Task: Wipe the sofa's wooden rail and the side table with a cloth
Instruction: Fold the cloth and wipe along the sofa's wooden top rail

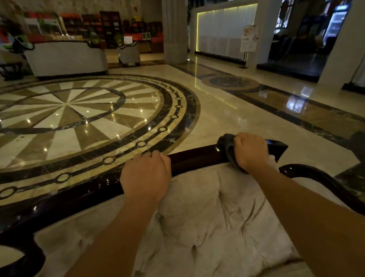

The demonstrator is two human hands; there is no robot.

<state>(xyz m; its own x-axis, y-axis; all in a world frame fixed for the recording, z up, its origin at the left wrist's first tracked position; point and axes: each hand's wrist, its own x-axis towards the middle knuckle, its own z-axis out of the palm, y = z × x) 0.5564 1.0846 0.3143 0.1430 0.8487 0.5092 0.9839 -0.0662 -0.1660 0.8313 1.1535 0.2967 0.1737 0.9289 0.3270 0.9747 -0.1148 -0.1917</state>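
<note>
Head view: right hand (250,149) clenched around a dark cloth (228,147), pressing it onto the top of the wooden rail (191,160) near its far right end, just short of the carved tip. Cloth wraps over the rail's edge, prob. so top and front get wiped in one pass. Left hand (146,176) sits on the rail w/ fingers curled over the far edge, gripping bare wood, no cloth; looks like a brace while the person leans across the sofa back. Hands are apart, a stretch of glossy rail between them.

Rail is dark, polished, curving down to the left and reflecting light. Below it, pale tufted cushion (206,219), both forearms crossing over it. Side table: can't tell which thing it is, if in view at all; that part seems not yet begun.

Room: lobby w/ shiny marble floor (229,113), round inlaid medallion, a column, a lit white panel, another sofa (65,57) far back left.
</note>
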